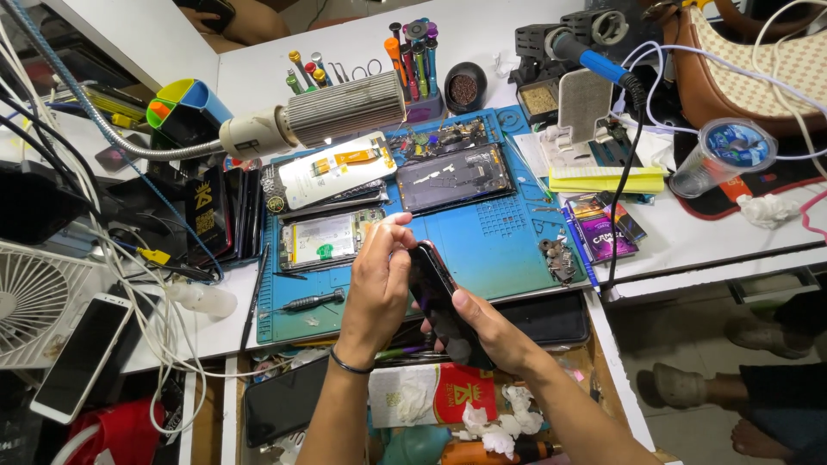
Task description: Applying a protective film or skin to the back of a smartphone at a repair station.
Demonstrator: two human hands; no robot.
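Both my hands hold a black smartphone (pixel 435 297) tilted on edge above the front of the blue work mat (pixel 508 250). My left hand (pixel 376 288) curls over the phone's upper left edge, fingertips pressing near its top corner. From below, my right hand (pixel 487 331) supports the phone, thumb lying along its lower side. A dark band circles my left wrist. The phone's screen faces away to the right and looks dark.
On the mat lie an opened phone (pixel 327 239), a dark phone frame (pixel 455 178), a white screen part (pixel 336 170), a screwdriver (pixel 312 301) and small screws (pixel 557 257). A desk lamp (pixel 319 118) hangs over it. A white phone (pixel 79 356), fan (pixel 30 301) and cables crowd the left.
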